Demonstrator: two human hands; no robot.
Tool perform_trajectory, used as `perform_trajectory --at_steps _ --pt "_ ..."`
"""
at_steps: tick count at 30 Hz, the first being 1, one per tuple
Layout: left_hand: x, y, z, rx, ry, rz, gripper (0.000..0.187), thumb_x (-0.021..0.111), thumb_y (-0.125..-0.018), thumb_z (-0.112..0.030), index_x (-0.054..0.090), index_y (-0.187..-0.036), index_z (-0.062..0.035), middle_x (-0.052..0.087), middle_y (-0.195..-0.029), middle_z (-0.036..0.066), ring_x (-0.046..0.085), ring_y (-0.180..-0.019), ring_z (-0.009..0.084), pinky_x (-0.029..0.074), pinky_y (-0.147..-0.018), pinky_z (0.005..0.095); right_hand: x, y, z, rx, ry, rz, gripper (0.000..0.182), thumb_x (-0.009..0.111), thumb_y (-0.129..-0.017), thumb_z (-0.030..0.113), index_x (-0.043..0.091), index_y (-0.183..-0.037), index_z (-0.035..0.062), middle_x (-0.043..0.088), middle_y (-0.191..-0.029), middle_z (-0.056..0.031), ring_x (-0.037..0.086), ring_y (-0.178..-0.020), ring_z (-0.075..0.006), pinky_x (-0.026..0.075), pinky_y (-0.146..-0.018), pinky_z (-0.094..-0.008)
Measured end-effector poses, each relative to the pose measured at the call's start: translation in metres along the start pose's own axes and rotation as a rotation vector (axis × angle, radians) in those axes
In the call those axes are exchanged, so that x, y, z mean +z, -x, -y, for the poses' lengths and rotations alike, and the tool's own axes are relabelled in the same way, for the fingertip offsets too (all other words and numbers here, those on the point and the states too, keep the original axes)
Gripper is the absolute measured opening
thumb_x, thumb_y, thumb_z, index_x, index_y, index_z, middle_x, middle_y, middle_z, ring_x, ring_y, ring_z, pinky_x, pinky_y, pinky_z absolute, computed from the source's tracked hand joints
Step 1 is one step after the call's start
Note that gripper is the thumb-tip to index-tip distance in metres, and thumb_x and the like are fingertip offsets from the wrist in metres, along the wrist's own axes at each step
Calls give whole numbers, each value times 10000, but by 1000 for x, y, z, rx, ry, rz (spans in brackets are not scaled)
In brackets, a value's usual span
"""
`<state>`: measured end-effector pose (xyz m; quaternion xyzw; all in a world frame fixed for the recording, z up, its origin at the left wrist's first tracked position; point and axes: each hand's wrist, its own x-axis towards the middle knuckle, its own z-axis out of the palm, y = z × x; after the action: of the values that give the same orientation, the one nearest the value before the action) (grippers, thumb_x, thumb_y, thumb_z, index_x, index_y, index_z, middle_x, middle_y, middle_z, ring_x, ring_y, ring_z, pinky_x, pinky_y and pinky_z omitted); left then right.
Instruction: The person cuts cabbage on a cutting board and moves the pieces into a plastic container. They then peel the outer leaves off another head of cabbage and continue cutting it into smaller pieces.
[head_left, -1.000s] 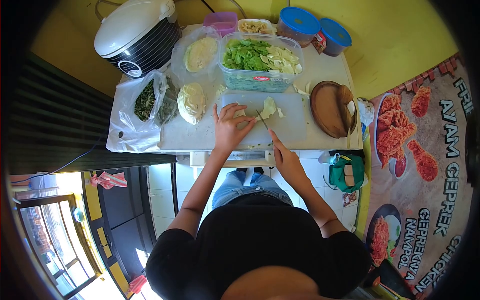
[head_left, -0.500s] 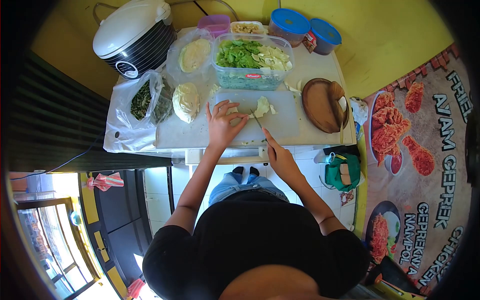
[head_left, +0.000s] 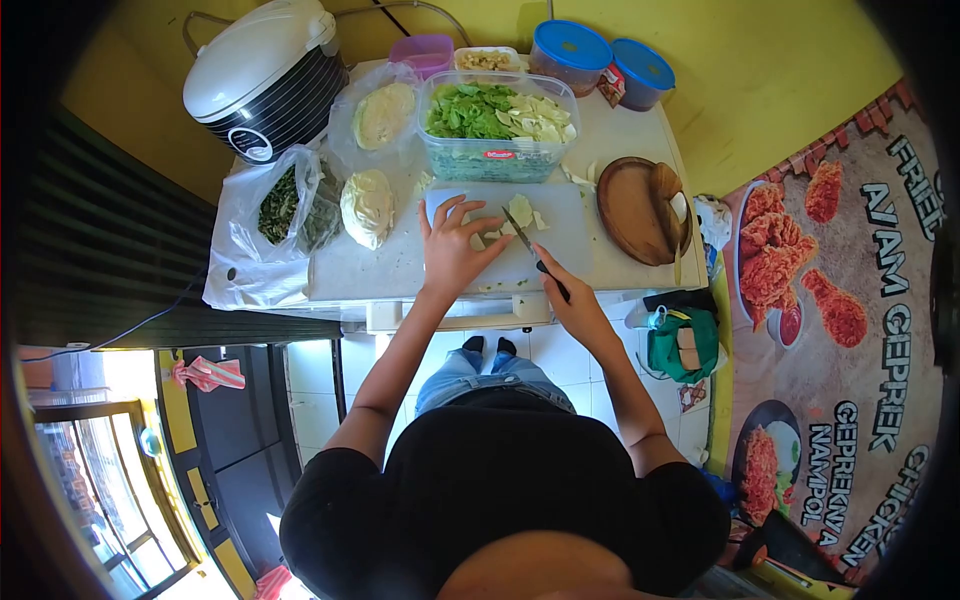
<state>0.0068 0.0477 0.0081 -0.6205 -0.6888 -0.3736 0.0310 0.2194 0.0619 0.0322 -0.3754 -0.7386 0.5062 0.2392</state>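
Note:
My right hand (head_left: 574,306) grips a knife (head_left: 519,232) by its black handle, the blade angled up and left over the pale cutting board (head_left: 565,238). Small pieces of cabbage (head_left: 521,209) lie around the blade. To the left of the knife, my left hand (head_left: 456,255) is held palm down with fingers spread, thumb stretched toward the blade. Under its fingertips some cabbage bits show partly. A pale cabbage (head_left: 368,209) sits left of the board. Behind the board stands a clear plastic container (head_left: 490,160) of cut lettuce and cabbage.
On the left are a rice cooker (head_left: 262,85), a bag of dark greens (head_left: 285,205) and a bagged cabbage half (head_left: 384,116). A wooden mortar dish (head_left: 625,210) with a pestle (head_left: 665,222) sits right. Blue-lidded tubs (head_left: 572,45) stand at the back wall.
My left hand has spread its fingers, its thumb now apart from the index finger. The right hand has drawn slightly right and down with the knife. The whole view has shifted a little.

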Motion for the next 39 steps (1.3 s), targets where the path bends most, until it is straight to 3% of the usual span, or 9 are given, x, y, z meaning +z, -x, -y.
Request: perform_trajectory --at_steps 5,12,20,23,27,30,36,38,39 --pt "10 -2 4 10 0 26 201 784 -700 -371 772 -838 -226 649 -1114 -6 493 -1212 238 116 -1126 590 -8 -2 0 104 77 21 471 463 -989 149 403 -1445 249 641 -1111 -223 616 -875 -218 458 -865 -290" --pt "10 2 4 -26 40 42 175 777 -717 -367 777 -818 -223 654 -1108 -4 489 -1219 243 116 -1127 586 -11 -2 -8 97 137 32 468 468 -986 155 408 -1441 250 648 -1064 -224 639 -841 -253 475 -841 -309" --pt "10 1 4 -70 67 61 164 781 -721 -352 777 -808 -213 652 -1111 -5 475 -1233 254 116 -1122 598 1 3 -11 7 276 -71 481 487 -970 143 420 -1423 292 627 -854 -283 638 -745 -419 510 -702 -401" --pt "10 2 3 -75 74 68 163 785 -716 -348 777 -808 -214 650 -1114 -6 472 -1236 258 115 -1120 605 -3 0 6 185 317 20 504 483 -963 84 409 -1439 231 647 -1048 -239 662 -825 -293 494 -803 -337" --pt "11 2 3 -80 73 60 165 784 -714 -352 776 -809 -217 649 -1118 -7 472 -1236 257 116 -1118 609 -5 -8 9 288 319 85 509 471 -965 81 398 -1445 234 659 -1022 -232 656 -773 -283 498 -781 -338" --pt "10 1 3 -88 62 45 167 780 -715 -353 776 -816 -220 649 -1118 -5 472 -1236 259 117 -1118 611 -1 -10 -10 83 207 -14 488 485 -961 124 421 -1423 269 629 -870 -290 635 -782 -437 508 -720 -417" --pt "10 2 4 -91 50 40 170 773 -715 -344 775 -838 -226 648 -1124 -1 467 -1242 265 109 -1116 621 -5 7 -9 20 210 -35 495 483 -964 124 411 -1432 270 633 -896 -283 647 -769 -407 505 -740 -384" --pt "10 3 4 -88 60 34 169 772 -716 -339 774 -843 -227 647 -1126 1 465 -1245 268 104 -1115 625 -11 14 6 247 135 57 475 471 -979 98 416 -1440 197 606 -1234 -210 618 -967 -195 457 -884 -294" --pt "8 3 5 -102 69 62 193 772 -724 -339 772 -882 -230 644 -1146 -2 463 -1251 268 97 -1113 626 -12 17 3 244 136 51 475 471 -979 98 416 -1440 197 606 -1234 -210 618 -967 -195 457 -884 -294"
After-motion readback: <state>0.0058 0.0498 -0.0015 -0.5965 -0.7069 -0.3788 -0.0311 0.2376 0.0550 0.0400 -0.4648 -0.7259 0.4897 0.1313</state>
